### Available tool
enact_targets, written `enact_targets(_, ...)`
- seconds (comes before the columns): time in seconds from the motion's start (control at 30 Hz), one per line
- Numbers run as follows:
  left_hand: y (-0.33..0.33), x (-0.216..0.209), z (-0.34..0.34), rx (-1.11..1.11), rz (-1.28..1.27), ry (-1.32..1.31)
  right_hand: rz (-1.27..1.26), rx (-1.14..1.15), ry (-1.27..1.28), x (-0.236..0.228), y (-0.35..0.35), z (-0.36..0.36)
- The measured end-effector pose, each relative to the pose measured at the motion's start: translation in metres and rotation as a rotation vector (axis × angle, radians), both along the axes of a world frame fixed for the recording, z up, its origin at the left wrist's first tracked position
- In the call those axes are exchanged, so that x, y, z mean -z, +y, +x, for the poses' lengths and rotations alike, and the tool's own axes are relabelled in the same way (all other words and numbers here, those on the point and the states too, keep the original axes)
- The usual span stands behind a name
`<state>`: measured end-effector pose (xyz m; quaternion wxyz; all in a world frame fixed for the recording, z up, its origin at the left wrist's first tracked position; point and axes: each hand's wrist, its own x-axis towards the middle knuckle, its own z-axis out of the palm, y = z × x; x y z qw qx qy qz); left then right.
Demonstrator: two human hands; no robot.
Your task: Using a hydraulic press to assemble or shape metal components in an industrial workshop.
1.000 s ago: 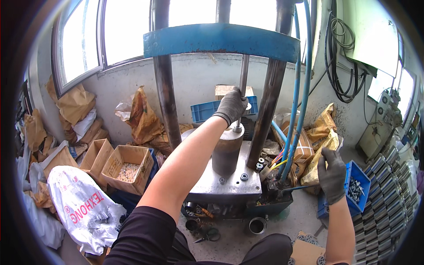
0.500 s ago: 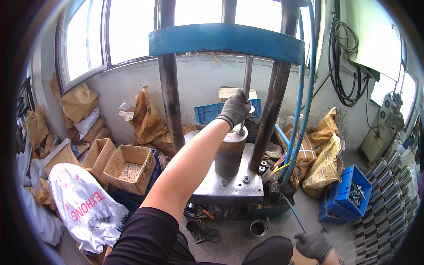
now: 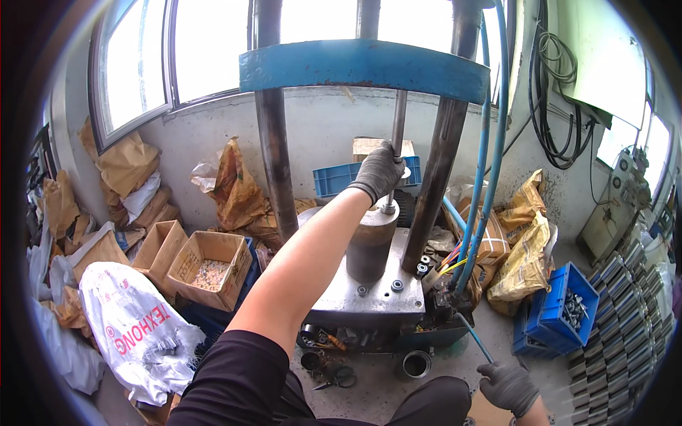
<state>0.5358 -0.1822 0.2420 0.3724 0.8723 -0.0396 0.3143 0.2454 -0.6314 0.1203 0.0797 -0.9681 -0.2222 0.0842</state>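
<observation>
My left hand (image 3: 381, 172), in a dark grey glove, reaches forward and is closed around an upright metal rod (image 3: 400, 121). The rod hangs beneath the blue crossbeam (image 3: 362, 65) of a press; its lower end stands over a thick dark steel cylinder (image 3: 368, 255) on the press's metal table (image 3: 334, 307). A light disc shows beside the fingers. At the lower right, my right hand (image 3: 509, 389), gloved alike, is closed on the end of a thin blue lever (image 3: 474, 338) that slopes up to the press's base. The finger undersides are hidden.
Dark columns (image 3: 275, 156) and blue hoses (image 3: 490, 163) flank the work. Cardboard boxes (image 3: 211, 270) and a white sack (image 3: 135, 326) lie left. Blue bins (image 3: 561, 312) of metal parts and stacked metal tubes (image 3: 618, 341) stand right. Scissors (image 3: 344, 377) and a metal ring (image 3: 416, 364) lie below.
My right hand has risen a little, and the lever's near end has come up with it. My left hand keeps its hold on the rod.
</observation>
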Motion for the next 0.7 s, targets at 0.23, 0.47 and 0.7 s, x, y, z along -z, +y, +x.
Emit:
enact_targets(0.23,-0.004,-0.003,-0.008,-0.013,-0.023,0.037,0.043,0.027,-0.015,-0.011,0.005,-0.003)
enact_targets(0.47,-0.008,-0.004,-0.015,-0.042,-0.017,0.029,-0.107,-0.165,0.075,0.008,-0.005,0.001)
enact_targets(0.7,-0.012,-0.004,-0.013,-0.021,-0.022,0.0,-0.056,-0.109,0.031,0.011,-0.012,0.003)
